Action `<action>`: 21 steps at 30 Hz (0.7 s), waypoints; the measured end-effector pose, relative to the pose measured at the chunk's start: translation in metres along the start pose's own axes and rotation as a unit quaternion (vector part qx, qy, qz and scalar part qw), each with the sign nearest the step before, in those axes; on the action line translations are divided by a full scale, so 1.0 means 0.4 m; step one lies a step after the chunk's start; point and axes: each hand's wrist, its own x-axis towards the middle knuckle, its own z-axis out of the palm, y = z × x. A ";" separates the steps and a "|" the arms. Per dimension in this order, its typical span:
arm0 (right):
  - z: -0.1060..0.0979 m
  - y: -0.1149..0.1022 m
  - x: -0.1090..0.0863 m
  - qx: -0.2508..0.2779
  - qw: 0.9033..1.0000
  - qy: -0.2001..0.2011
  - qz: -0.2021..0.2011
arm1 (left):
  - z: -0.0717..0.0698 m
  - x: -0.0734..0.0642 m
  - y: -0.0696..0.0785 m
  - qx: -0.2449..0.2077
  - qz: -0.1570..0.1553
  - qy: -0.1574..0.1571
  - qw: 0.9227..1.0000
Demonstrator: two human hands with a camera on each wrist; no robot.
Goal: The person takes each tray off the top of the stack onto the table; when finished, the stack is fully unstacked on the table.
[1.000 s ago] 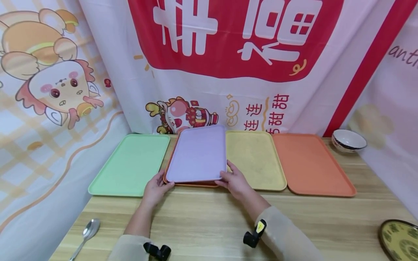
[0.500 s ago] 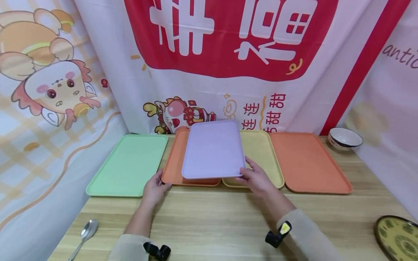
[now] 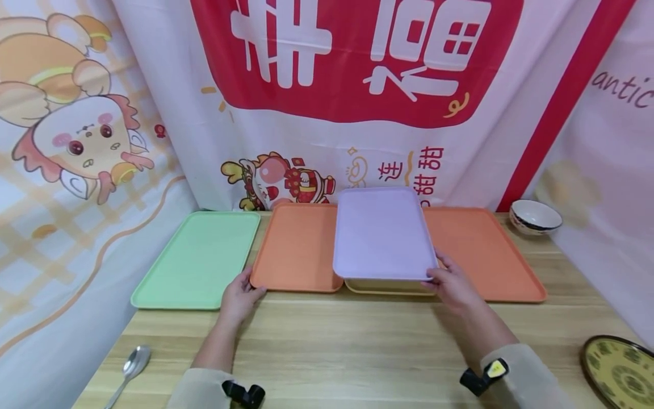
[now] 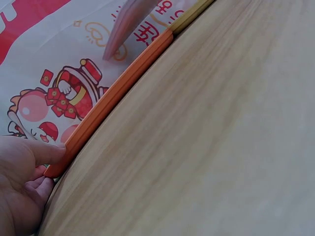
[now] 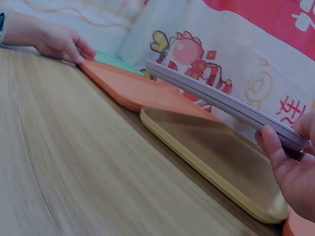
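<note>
A lavender tray (image 3: 384, 234) hangs tilted above the yellow tray (image 3: 390, 288), covering most of it in the head view. At its near right corner my right hand (image 3: 453, 285) grips it, and the right wrist view shows a gap between this lavender tray (image 5: 221, 101) and the yellow tray (image 5: 216, 157). My left hand (image 3: 239, 296) pinches the near left corner of an orange tray (image 3: 301, 247) lying on the table. In the left wrist view the thumb of my left hand (image 4: 22, 182) is on the rim of the orange tray (image 4: 110, 101), with fingers lower at its corner.
A green tray (image 3: 199, 258) lies at the left and a second orange tray (image 3: 482, 253) at the right. A bowl (image 3: 535, 217) stands at the back right. Near the front are a spoon (image 3: 134, 363) on the left and a patterned plate (image 3: 620, 369) on the right.
My right hand has carried the lavender tray rightward, from over the left orange tray to over the yellow one. The orange tray is now uncovered; my left hand has stayed at its corner.
</note>
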 end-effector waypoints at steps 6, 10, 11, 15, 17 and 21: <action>-0.057 -0.022 -0.015 -0.010 0.999 0.043 0.020 | 0.000 0.000 -0.002 0.006 -0.004 0.002 1.000; -0.087 -0.035 -0.019 0.013 0.998 0.049 0.036 | -0.001 0.002 -0.004 0.002 -0.006 0.000 1.000; -0.094 -0.038 -0.021 0.013 0.998 0.047 0.037 | -0.001 0.002 -0.005 0.000 -0.007 0.000 1.000; -0.118 -0.045 -0.029 0.016 0.999 0.036 0.033 | -0.002 0.001 -0.004 -0.003 -0.008 -0.002 1.000; -0.128 -0.046 -0.033 0.017 0.999 0.031 0.016 | -0.002 0.000 -0.003 -0.004 -0.008 -0.003 1.000; -0.143 -0.047 -0.038 0.020 1.000 0.014 -0.018 | -0.003 0.000 -0.002 -0.006 -0.009 -0.004 1.000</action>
